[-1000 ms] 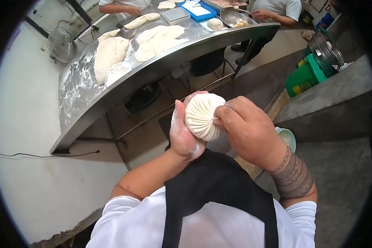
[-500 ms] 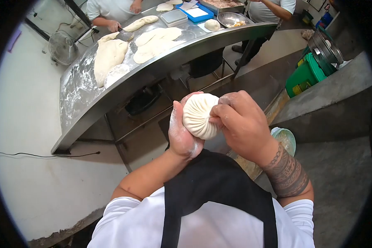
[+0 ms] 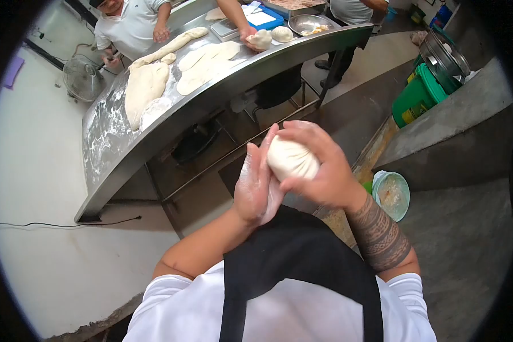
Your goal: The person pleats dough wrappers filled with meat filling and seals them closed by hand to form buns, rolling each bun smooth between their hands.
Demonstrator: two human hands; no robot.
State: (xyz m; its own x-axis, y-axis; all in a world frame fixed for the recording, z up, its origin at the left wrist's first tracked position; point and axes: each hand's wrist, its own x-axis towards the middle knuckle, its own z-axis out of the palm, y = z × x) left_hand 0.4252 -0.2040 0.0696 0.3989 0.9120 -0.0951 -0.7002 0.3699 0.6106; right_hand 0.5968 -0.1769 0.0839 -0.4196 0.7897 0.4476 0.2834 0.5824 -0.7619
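A pleated dough bun point(image 3: 292, 159) is between my two hands, in front of my chest and past the table's near edge. Along its left side lies the flour-dusted palm of my left hand point(image 3: 257, 181), fingers pointing up and fairly straight, supporting it. Curved over the top and right side, my right hand point(image 3: 318, 165) grips the bun with fingers above and thumb below. Some pleats show between the right thumb and fingers; the gathered centre is hidden by that hand.
A floured steel table point(image 3: 105, 139) carries a dough slab point(image 3: 145, 88), flat dough rounds, pleated buns point(image 3: 282, 35) and a metal bowl point(image 3: 309, 24). A co-worker's hand point(image 3: 248, 34) touches one bun. On the right are a green bucket point(image 3: 416, 97) and a pale tub point(image 3: 394, 196).
My right hand has gone from pinching the bun's centre to wrapping over it, and the bun has turned. A co-worker's arm has reached in beside a second bun on the table.
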